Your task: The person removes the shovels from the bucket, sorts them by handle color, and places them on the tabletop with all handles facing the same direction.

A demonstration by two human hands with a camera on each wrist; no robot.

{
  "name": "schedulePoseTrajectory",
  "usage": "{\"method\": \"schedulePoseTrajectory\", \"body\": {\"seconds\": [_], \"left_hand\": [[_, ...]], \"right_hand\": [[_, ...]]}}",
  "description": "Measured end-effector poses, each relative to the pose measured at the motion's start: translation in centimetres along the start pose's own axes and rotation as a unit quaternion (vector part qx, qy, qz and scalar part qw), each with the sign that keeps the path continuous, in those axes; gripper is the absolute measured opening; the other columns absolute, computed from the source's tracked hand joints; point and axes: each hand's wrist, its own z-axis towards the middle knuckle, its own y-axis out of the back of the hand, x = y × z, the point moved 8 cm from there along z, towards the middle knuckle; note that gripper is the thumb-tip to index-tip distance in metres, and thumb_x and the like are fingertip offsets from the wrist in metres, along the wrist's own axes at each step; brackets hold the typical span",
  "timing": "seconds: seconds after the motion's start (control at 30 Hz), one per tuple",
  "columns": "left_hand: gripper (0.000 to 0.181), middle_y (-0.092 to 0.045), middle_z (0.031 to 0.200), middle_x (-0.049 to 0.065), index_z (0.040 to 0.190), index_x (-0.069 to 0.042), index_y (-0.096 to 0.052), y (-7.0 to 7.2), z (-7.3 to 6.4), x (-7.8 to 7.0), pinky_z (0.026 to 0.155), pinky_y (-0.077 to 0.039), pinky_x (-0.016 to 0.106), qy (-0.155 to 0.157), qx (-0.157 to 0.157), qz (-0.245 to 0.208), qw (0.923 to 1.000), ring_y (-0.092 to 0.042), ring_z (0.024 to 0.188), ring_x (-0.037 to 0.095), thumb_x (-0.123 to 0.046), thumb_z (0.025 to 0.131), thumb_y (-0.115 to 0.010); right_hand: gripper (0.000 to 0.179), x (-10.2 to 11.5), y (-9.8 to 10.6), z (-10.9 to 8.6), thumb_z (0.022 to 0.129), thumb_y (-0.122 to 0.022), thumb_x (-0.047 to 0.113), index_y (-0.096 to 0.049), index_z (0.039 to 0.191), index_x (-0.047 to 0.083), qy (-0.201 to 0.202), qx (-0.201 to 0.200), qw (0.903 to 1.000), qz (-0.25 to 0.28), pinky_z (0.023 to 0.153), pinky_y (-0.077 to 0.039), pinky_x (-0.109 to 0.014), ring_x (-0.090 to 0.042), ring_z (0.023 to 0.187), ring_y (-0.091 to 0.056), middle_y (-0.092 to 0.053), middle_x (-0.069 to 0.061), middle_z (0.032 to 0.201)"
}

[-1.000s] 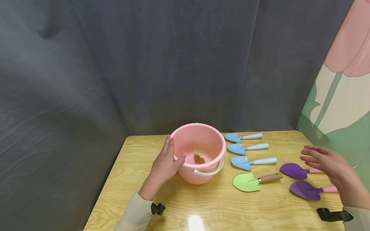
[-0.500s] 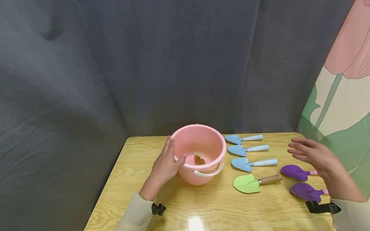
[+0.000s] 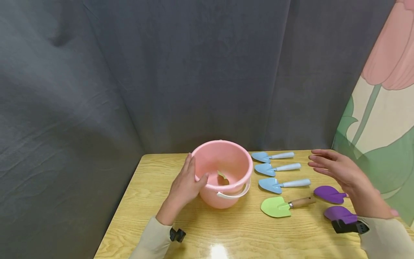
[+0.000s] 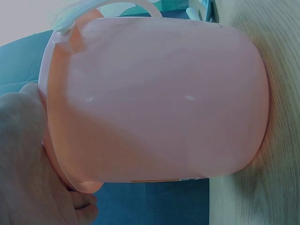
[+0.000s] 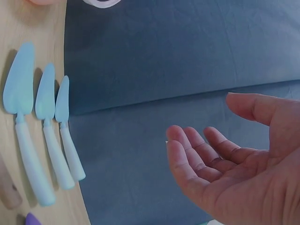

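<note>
My left hand [image 3: 185,181] holds the rim of a pink plastic bucket [image 3: 217,197], thumb over the near edge and fingers along the left side. The bucket stands upright on the table, its white handle [image 3: 233,196] hanging down in front. A small brown and yellow-green shape [image 3: 223,178] shows inside it. My right hand [image 3: 339,171] hovers with loosely bent fingers, holding nothing, as the right wrist view confirms. Below and beside it lie two purple trowels [image 3: 329,194], their pink handles mostly hidden by the arm. A green trowel [image 3: 276,207] with a wooden handle lies left of them.
Three light-blue trowels [image 3: 270,185] lie in a column right of the bucket, handles pointing right. The wooden table [image 3: 245,233] backs onto a dark grey cloth [image 3: 200,72]. A wall with a tulip picture [image 3: 381,108] rises on the right.
My right hand has moved left and slightly up, from over the purple trowels' handles toward the blue trowels, covering more of the purple trowels. The left hand and bucket stay in place.
</note>
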Motion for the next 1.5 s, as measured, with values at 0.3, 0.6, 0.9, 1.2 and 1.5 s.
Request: {"method": "schedulePoseTrajectory", "body": {"seconds": [0.3,0.6,0.9,1.2,1.5], "left_hand": [[0.089,-0.009,0.17,0.01,0.161,-0.003,-0.021,0.1,0.1,0.1,0.11,-0.041,0.057,-0.013,-0.015,0.01,0.9998,-0.03,0.15,0.034,-0.055,0.097,-0.055],[0.089,-0.008,0.171,0.009,0.161,-0.003,-0.021,-0.1,0.1,0.1,0.111,-0.039,0.057,-0.009,-0.011,0.008,0.9999,-0.028,0.151,0.033,-0.054,0.097,-0.057],[0.09,-0.007,0.171,0.009,0.161,-0.004,-0.02,0.1,0.0,0.2,0.112,-0.039,0.056,-0.008,-0.01,0.011,0.9999,-0.028,0.151,0.032,-0.056,0.097,-0.055],[0.09,-0.007,0.171,0.008,0.161,-0.004,-0.02,0.2,-0.2,0.2,0.113,-0.037,0.056,-0.002,-0.007,0.013,0.9999,-0.026,0.152,0.031,-0.056,0.097,-0.055],[0.09,-0.007,0.171,0.008,0.161,-0.004,-0.02,0.2,-0.2,0.2,0.113,-0.037,0.057,0.002,-0.005,0.015,0.9999,-0.026,0.152,0.032,-0.056,0.097,-0.056]], "right_hand": [[0.062,1.6,-1.9,1.1,0.106,-0.053,0.023,-0.028,0.147,-0.016,0.007,0.009,0.9999,0.003,0.086,-0.056,-0.019,0.007,0.099,-0.065,-0.057,0.022,0.109],[0.061,3.0,-3.5,1.9,0.106,-0.054,0.024,-0.03,0.147,-0.015,0.017,0.022,0.9995,0.018,0.088,-0.055,-0.02,0.004,0.101,-0.066,-0.058,0.019,0.112],[0.063,4.2,-5.2,2.7,0.105,-0.056,0.025,-0.031,0.149,-0.012,0.009,0.038,0.9991,0.014,0.09,-0.054,-0.02,0.006,0.1,-0.065,-0.056,0.008,0.118],[0.068,5.5,-7.2,3.3,0.102,-0.062,0.031,-0.032,0.152,-0.006,0.003,0.049,0.9987,-0.015,0.093,-0.052,-0.018,0.005,0.103,-0.059,-0.041,-0.025,0.148],[0.066,6.4,-8.6,4.0,0.101,-0.064,0.029,-0.036,0.151,-0.003,0.008,0.061,0.998,-0.016,0.093,-0.052,-0.019,-0.003,0.108,-0.059,-0.045,-0.024,0.147]]}}
